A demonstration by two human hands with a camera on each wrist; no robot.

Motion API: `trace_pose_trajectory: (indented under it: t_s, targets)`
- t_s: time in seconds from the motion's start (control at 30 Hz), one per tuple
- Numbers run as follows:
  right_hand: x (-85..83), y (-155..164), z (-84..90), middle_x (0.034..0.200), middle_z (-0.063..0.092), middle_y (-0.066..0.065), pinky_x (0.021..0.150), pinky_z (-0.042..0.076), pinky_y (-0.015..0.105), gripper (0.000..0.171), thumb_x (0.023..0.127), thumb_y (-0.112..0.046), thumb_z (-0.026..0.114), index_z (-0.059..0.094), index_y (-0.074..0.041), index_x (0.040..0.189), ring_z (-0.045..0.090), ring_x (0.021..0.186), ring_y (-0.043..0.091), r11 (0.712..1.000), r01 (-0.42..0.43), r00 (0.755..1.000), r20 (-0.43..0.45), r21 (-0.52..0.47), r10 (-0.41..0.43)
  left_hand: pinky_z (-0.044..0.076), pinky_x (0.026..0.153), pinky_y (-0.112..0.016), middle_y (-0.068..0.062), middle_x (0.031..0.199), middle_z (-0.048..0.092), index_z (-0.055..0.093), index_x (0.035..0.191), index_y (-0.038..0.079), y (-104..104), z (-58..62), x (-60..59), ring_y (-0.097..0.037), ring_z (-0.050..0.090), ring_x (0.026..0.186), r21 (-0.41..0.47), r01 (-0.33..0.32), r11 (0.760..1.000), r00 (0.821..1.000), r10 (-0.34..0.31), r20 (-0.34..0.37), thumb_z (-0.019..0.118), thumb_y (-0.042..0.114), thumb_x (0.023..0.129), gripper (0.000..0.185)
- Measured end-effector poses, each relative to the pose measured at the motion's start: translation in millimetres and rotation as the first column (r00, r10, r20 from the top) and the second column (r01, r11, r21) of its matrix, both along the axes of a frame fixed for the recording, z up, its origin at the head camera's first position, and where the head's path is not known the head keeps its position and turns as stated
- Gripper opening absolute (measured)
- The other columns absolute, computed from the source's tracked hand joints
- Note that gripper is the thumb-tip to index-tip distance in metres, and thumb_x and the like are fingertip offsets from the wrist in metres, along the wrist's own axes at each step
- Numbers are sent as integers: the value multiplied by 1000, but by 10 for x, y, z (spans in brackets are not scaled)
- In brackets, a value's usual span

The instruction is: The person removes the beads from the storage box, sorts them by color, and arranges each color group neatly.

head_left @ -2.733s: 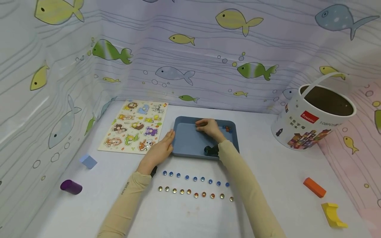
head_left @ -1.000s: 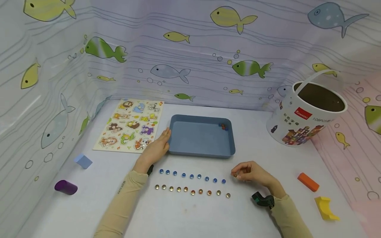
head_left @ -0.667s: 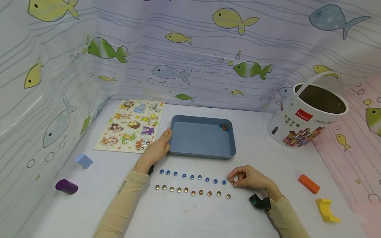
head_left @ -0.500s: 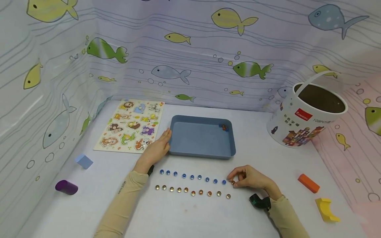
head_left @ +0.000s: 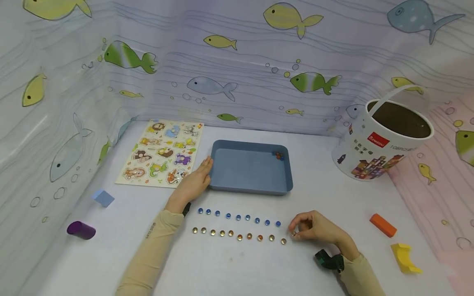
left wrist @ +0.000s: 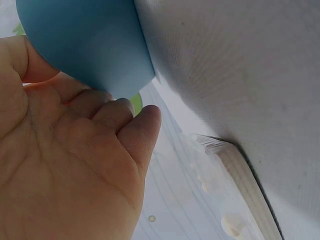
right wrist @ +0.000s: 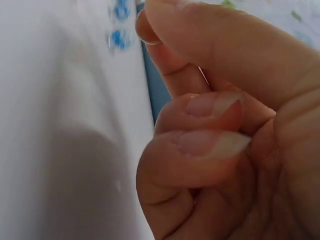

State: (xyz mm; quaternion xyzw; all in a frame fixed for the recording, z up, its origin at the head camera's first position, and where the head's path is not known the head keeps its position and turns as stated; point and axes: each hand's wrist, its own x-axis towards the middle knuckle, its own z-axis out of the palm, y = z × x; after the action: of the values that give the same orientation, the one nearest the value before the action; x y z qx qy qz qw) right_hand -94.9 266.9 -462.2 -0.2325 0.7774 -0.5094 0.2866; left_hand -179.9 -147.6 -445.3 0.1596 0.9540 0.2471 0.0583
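Observation:
My right hand [head_left: 320,229] pinches a small amber glass gem [head_left: 293,233] between thumb and fingertips, low over the table just past the right ends of two rows of gems. Blue gems [head_left: 238,217] form the farther row, gold and orange gems [head_left: 240,237] the nearer one. In the right wrist view the pinched gem is hidden by my fingers, and two blue gems [right wrist: 120,39] are blurred. My left hand [head_left: 194,183] rests against the left wall of a blue-grey tray [head_left: 252,190]. Its fingers [left wrist: 142,132] touch or nearly touch the tray's outer side in the left wrist view.
A few blue and orange gems [head_left: 278,155] lie in the tray's far right corner. An animal puzzle board [head_left: 163,154] is at left, near a blue block [head_left: 103,198] and a purple cylinder [head_left: 81,230]. At right are a white bucket [head_left: 370,152], an orange block [head_left: 383,225] and a yellow arch [head_left: 405,258].
My right hand has left the tray with an amber gem, come to the rows' right end, and shifted slightly nearer me from beside the blue row. The left hand stays at the tray.

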Motion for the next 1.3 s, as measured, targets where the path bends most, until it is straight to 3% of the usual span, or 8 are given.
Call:
trace_pose_trajectory:
  t_s: [0.2,0.3,0.47,0.67,0.77,1.0,1.13,1.3]
  targets:
    - [244,1,-19,61,44,24,42,33,27,20,84,-9,73,70,1,101,39,53,-2,998,7,1000,20,-56,-6,25,121,-47,-11,163,12,17,154,4,-16,27,-7,-29,18,150,-1,-3,1000,1000,3,-4,36,19,102,58]
    - [323,-2,-41,62,45,27,41,33,26,21,84,-9,73,71,1,102,38,52,-2,998,28,999,30,-56,-26,24,121,-47,-12,163,13,17,154,4,-5,16,-1,-29,18,150,2,4,1000,1000,-4,3,36,19,102,58]
    - [360,-9,-64,61,47,22,41,33,23,20,83,-10,74,71,0,101,38,52,-2,997,62,998,28,-44,-61,25,121,-46,-11,163,13,17,154,5,2,3,11,-28,19,150,3,-8,1000,1000,7,11,36,20,102,58]
    - [359,-24,-84,63,51,-2,44,35,19,21,82,-10,75,71,-2,101,40,54,-2,995,95,995,32,6,-95,25,121,-46,-10,163,13,18,155,5,8,-4,6,-28,19,150,3,-5,1000,1000,5,12,36,20,102,58]
    - [351,-26,-87,65,51,-6,45,36,18,21,83,-11,75,71,-3,102,41,55,-2,995,97,995,25,28,-97,25,121,-46,-10,163,13,18,154,5,7,-5,1,-28,19,150,3,-7,1000,1000,7,4,36,20,102,57]
    - [249,74,-16,84,62,-8,50,42,23,25,88,-7,67,67,0,112,46,62,2,993,109,991,-76,-35,-111,25,121,-46,-11,163,14,18,154,5,13,30,18,-28,19,150,9,-9,1000,1000,9,7,36,19,102,57]
    - [95,111,68,104,69,-11,60,46,24,24,93,-2,58,63,6,115,55,73,11,982,155,975,-141,-109,-170,26,120,-48,-13,162,15,20,154,3,10,33,23,-30,20,149,14,-8,1000,1000,8,-7,37,19,102,57]
    - [-169,97,161,106,70,-13,75,49,18,23,96,0,51,61,7,116,62,92,16,968,192,956,-191,-163,-222,27,119,-49,-14,162,16,20,154,3,7,15,16,-31,21,149,16,-1,1000,1000,2,-13,38,18,101,57]
